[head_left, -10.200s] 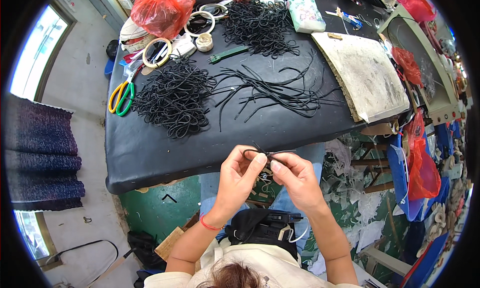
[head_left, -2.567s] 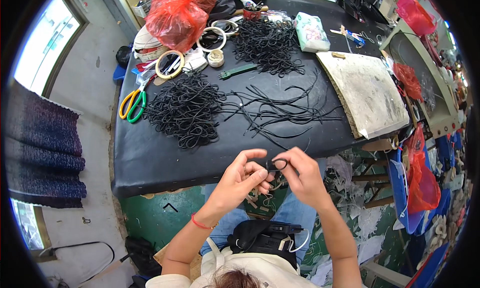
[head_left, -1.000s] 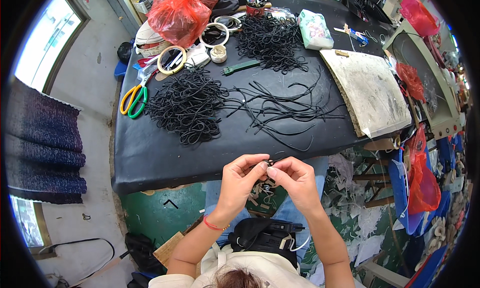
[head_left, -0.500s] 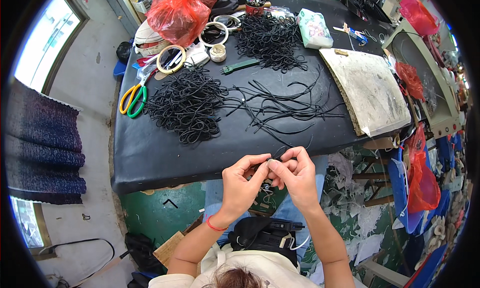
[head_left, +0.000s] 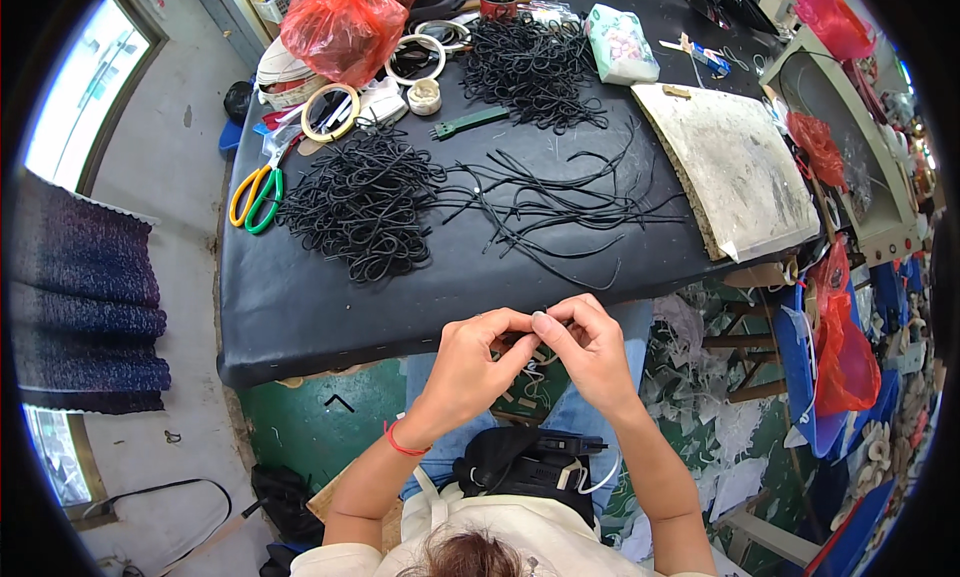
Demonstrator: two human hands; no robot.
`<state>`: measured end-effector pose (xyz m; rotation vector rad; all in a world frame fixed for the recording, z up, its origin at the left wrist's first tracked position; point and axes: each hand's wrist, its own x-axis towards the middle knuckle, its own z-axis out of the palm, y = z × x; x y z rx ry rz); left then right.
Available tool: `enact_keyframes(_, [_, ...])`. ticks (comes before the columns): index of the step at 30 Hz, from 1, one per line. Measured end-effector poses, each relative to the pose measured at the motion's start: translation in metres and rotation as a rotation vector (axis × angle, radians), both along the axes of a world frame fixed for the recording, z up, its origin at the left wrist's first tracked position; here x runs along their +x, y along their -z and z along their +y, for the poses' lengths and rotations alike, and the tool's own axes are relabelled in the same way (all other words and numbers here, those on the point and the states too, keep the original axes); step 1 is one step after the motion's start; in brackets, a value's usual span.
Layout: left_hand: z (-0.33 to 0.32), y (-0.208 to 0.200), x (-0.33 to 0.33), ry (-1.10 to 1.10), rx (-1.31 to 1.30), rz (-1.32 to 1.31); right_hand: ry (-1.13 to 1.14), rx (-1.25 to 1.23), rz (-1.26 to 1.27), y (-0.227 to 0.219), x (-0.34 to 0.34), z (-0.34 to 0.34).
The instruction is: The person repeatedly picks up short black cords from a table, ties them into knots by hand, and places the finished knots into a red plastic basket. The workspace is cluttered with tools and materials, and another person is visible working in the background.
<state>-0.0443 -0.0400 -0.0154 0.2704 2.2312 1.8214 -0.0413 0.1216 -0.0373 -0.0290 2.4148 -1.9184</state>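
My left hand (head_left: 474,365) and my right hand (head_left: 594,355) meet fingertip to fingertip just off the table's near edge. Both are closed in a pinch on a black cord, most of it hidden behind the fingers. Beyond them, loose black cords (head_left: 560,209) lie spread over the black table (head_left: 330,322). A tangled heap of looped black cords (head_left: 365,202) lies to their left, and a second heap (head_left: 525,69) farther back.
Orange-and-green-handled scissors (head_left: 257,199) lie at the left edge. A green pronged tool (head_left: 470,124), tape rolls (head_left: 330,113) and a small round tub (head_left: 424,98) lie behind the heaps. A worn pale board (head_left: 735,167) and a tissue pack (head_left: 621,47) are to the right.
The loop of black cord that showed above my fingertips has dropped out of sight. My hands stay together; the left wrist has shifted slightly left. The view has moved a little.
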Motion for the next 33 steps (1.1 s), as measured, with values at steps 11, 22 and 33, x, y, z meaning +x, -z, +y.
enact_keyframes(11, [0.004, 0.014, 0.008, 0.046, 0.212, -0.203, 0.102, -0.262, -0.057, -0.002, 0.0, -0.008])
enact_keyframes(22, [0.012, 0.018, 0.026, -0.009, 0.248, -0.227, 0.22, -0.314, -0.02, 0.004, -0.001, -0.01])
enact_keyframes(33, [0.01, 0.013, 0.017, 0.05, 0.22, -0.269, 0.121, -0.437, -0.216, -0.01, 0.001, 0.005])
